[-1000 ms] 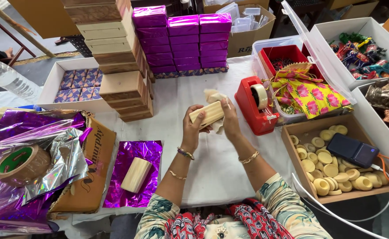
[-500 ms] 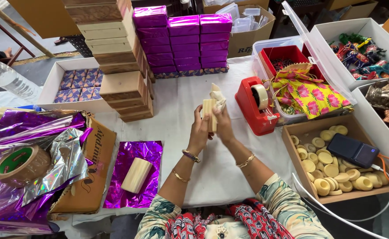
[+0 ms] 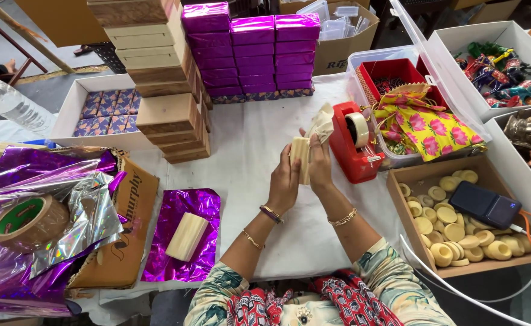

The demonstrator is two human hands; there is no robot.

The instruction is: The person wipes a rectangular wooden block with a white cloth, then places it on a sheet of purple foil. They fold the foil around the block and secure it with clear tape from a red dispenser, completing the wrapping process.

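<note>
Both hands up over the white tabletop (image 3: 247, 145), centre of view. Left hand (image 3: 285, 184) has a closed grip on a pale ribbed block (image 3: 300, 158), held upright, fingers wrapped on its left side. Right hand (image 3: 320, 166) is closed on the block's right side and also pinches a cream cloth (image 3: 323, 124) that sticks up above the block, touching its top. Block is off the tabletop, just left of the red tape dispenser (image 3: 353, 148). A second pale block (image 3: 187, 236) lies tilted on a purple foil sheet (image 3: 181, 235) at lower left, well apart from my hands. Further left: crumpled purple and silver foil (image 3: 66, 199) with a brown tape roll (image 3: 27, 220) on it. Behind: stack of wooden boxes (image 3: 163, 90), next to it stacks of purple-wrapped boxes (image 3: 253, 51). White tray (image 3: 72, 111) of small blue-purple packets at far left. Right side: cardboard box (image 3: 416, 178) with pale round discs (image 3: 453, 232) and a dark power bank (image 3: 486, 204) resting on them; yellow floral cloth (image 3: 425, 124) in a clear bin above it.
</note>
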